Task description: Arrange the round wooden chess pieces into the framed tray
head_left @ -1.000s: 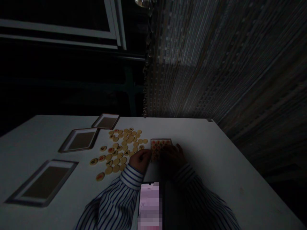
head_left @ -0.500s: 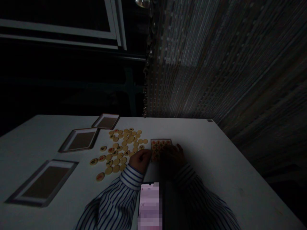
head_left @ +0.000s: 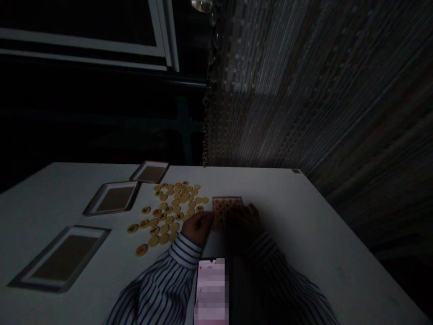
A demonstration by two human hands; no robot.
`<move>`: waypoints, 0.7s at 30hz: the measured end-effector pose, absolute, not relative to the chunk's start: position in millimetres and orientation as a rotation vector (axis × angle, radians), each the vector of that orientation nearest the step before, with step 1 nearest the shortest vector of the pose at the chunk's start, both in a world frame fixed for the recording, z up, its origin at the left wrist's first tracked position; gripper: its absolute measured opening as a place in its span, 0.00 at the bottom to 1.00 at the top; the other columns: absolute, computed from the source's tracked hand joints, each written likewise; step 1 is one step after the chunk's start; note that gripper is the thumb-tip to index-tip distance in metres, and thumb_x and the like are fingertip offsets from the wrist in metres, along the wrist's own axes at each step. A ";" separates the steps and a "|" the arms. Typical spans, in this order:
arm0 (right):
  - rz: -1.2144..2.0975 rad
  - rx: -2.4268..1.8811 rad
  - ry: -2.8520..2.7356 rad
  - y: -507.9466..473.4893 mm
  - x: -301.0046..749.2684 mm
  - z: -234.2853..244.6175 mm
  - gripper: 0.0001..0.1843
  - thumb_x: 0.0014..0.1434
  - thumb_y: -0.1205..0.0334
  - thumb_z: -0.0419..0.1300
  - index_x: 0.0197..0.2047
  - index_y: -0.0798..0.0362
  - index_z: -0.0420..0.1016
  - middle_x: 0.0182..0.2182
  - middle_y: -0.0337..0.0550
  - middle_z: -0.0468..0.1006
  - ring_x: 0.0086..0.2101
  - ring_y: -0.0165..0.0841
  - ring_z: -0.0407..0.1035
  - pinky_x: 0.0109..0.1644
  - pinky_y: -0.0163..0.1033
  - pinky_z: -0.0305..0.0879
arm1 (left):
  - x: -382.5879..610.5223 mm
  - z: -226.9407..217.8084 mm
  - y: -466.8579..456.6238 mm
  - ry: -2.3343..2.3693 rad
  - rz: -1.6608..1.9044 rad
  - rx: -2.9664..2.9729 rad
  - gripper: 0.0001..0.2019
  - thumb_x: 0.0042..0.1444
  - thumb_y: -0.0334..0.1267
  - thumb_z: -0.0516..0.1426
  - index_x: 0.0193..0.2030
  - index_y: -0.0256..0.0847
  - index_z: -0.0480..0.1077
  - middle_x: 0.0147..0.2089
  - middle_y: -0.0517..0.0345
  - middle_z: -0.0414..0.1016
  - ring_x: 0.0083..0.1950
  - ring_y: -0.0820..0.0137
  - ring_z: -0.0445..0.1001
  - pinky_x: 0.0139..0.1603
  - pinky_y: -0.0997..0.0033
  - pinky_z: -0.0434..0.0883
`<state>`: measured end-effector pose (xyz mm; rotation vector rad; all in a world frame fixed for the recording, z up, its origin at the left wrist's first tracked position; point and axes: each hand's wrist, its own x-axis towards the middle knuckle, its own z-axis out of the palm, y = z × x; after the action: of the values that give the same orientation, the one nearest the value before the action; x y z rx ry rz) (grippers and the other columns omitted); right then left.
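The scene is dim. My left hand [head_left: 198,228] rests on the white table [head_left: 321,243] with its fingers curled at the left edge of a small tray [head_left: 226,203] holding round tan game pieces with red marks. My right hand [head_left: 244,221] lies in shadow over the near part of that tray; its fingers are too dark to read. A loose spread of several tan round pieces [head_left: 172,205] lies just left of my left hand. Both sleeves are striped.
Three shallow rectangular trays lie on the left: a near one [head_left: 62,257], a middle one [head_left: 113,197] and a far one [head_left: 150,171]. A phone [head_left: 211,289] sits at the bottom centre. A bead curtain hangs behind the table on the right.
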<state>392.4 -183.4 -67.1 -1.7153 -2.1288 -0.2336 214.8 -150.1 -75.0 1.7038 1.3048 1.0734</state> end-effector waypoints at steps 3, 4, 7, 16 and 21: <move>-0.214 -1.738 -2.160 -184.1 391.3 -66.3 0.12 0.52 0.55 0.56 0.40 0.47 0.72 0.44 0.43 0.73 0.46 0.37 0.61 0.57 0.49 0.34 | 215.4 -75.0 -150.6 1.324 1.087 1.683 0.14 0.49 0.44 0.52 0.32 0.38 0.73 0.29 0.55 0.77 0.33 0.68 0.73 0.35 0.70 0.70; -0.205 -1.745 -2.180 -184.2 390.9 -66.0 0.13 0.52 0.55 0.55 0.40 0.47 0.72 0.44 0.43 0.73 0.46 0.37 0.61 0.57 0.50 0.34 | 215.7 -75.2 -150.7 1.334 1.096 1.677 0.14 0.48 0.45 0.52 0.31 0.38 0.73 0.29 0.55 0.77 0.32 0.68 0.73 0.35 0.70 0.69; -0.173 -1.774 -2.214 -184.2 389.9 -65.2 0.12 0.53 0.55 0.55 0.41 0.45 0.72 0.44 0.42 0.72 0.46 0.37 0.60 0.57 0.51 0.32 | 216.3 -75.7 -150.9 1.344 1.106 1.677 0.14 0.48 0.45 0.52 0.31 0.38 0.73 0.28 0.56 0.76 0.32 0.68 0.73 0.35 0.70 0.69; -0.165 -1.770 -2.170 -184.5 388.1 -65.3 0.10 0.54 0.55 0.55 0.39 0.45 0.73 0.44 0.40 0.73 0.46 0.36 0.61 0.57 0.51 0.33 | 216.5 -75.5 -151.6 1.342 1.114 1.675 0.14 0.47 0.45 0.52 0.31 0.39 0.74 0.28 0.56 0.76 0.32 0.68 0.73 0.35 0.70 0.69; -0.131 -1.756 -2.171 -186.1 387.3 -62.0 0.11 0.53 0.56 0.55 0.39 0.45 0.72 0.43 0.40 0.73 0.46 0.37 0.62 0.57 0.51 0.32 | 216.7 -76.7 -151.5 1.337 1.114 1.677 0.14 0.48 0.45 0.51 0.31 0.38 0.74 0.28 0.55 0.76 0.31 0.68 0.73 0.34 0.70 0.69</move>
<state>387.3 -186.1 -62.0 -1.7561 -2.1712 -0.1314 216.7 -151.5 -76.7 1.6770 1.3372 1.1135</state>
